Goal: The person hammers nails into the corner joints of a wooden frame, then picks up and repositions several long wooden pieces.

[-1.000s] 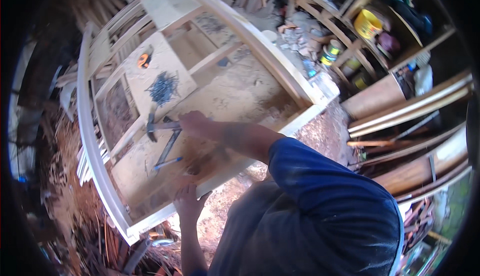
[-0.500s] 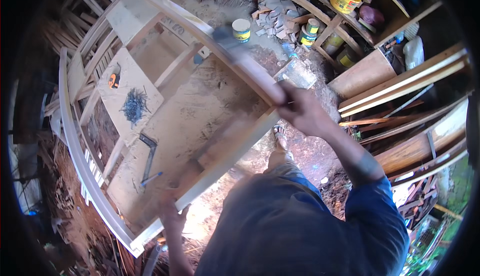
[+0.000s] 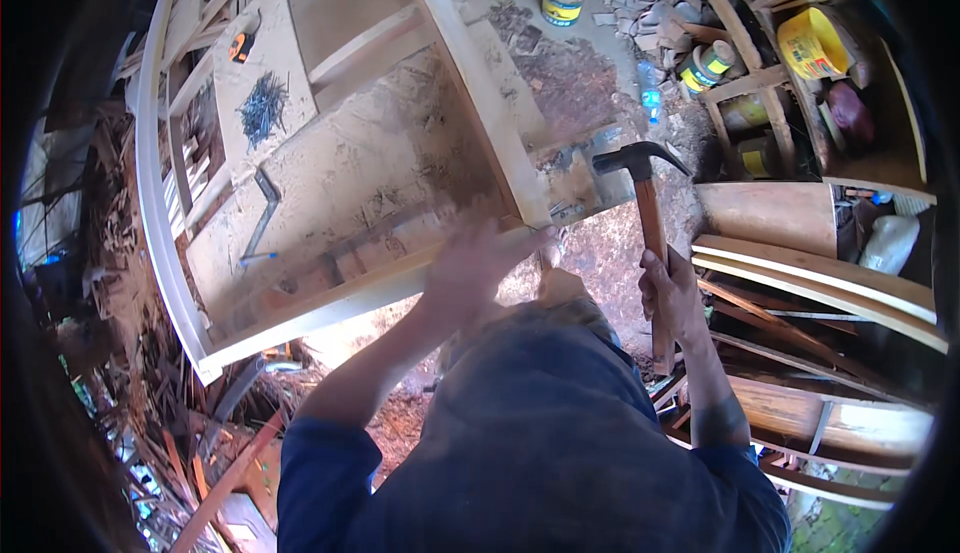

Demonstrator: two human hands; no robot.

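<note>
I am gripping a claw hammer (image 3: 645,215) in my right hand (image 3: 672,291), fingers wrapped tight around the middle of its brown wooden handle, its dark steel head raised just off the near right corner of the pale wooden frame (image 3: 470,103). My left hand (image 3: 470,265) is pressing on the frame's near edge at that corner, blurred, so I cannot tell how its fingers lie. The hammer is looking head-heavy and stiff to me, so I am judging that a grip lower on the handle would swing it better.
</note>
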